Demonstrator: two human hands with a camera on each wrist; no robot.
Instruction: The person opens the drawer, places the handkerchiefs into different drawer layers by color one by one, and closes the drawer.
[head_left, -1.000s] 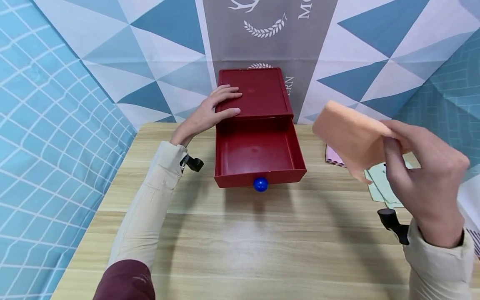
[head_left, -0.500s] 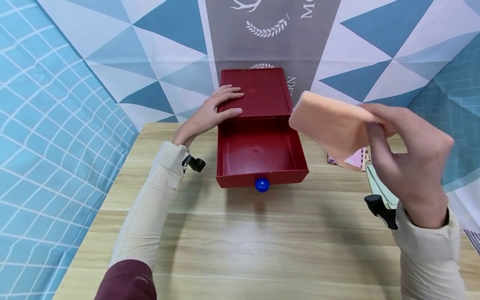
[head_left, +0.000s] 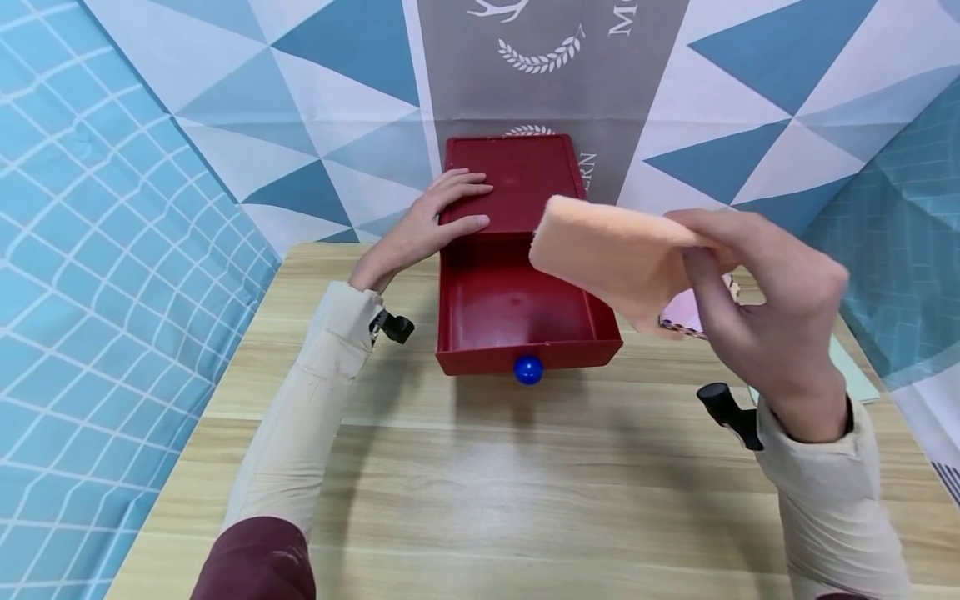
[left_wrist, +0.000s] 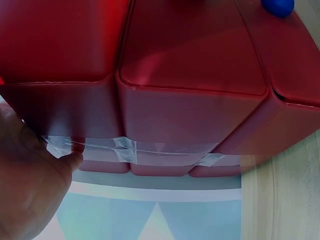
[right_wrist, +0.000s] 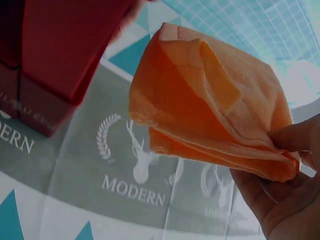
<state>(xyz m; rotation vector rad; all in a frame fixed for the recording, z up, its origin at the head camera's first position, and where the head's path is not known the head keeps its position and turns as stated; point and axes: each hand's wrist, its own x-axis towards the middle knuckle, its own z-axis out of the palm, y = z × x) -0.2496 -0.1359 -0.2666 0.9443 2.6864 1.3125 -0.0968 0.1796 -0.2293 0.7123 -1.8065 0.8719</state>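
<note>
A dark red drawer box (head_left: 517, 179) stands at the back of the table, its top drawer (head_left: 517, 321) pulled out and bare inside, a blue knob (head_left: 528, 370) on the front. My left hand (head_left: 431, 221) rests on the left of the box's top, fingers spread. In the left wrist view, stacked red sections (left_wrist: 190, 55) show, with clear tape along them. My right hand (head_left: 772, 308) pinches a folded orange cloth (head_left: 607, 254) by one end. The cloth hangs in the air over the drawer's right side. Its loose folds (right_wrist: 215, 105) show in the right wrist view.
A pink cloth (head_left: 686, 312) with a patterned edge lies right of the box, partly hidden by the orange cloth and my hand. Farther right is a pale green cloth (head_left: 851, 375), partly behind my wrist. Patterned fabric (head_left: 345, 108) rises behind the table (head_left: 465, 492).
My right hand has carried the orange cloth leftward, from above the cloths on the right to over the drawer's right part. My left hand stays on the box.
</note>
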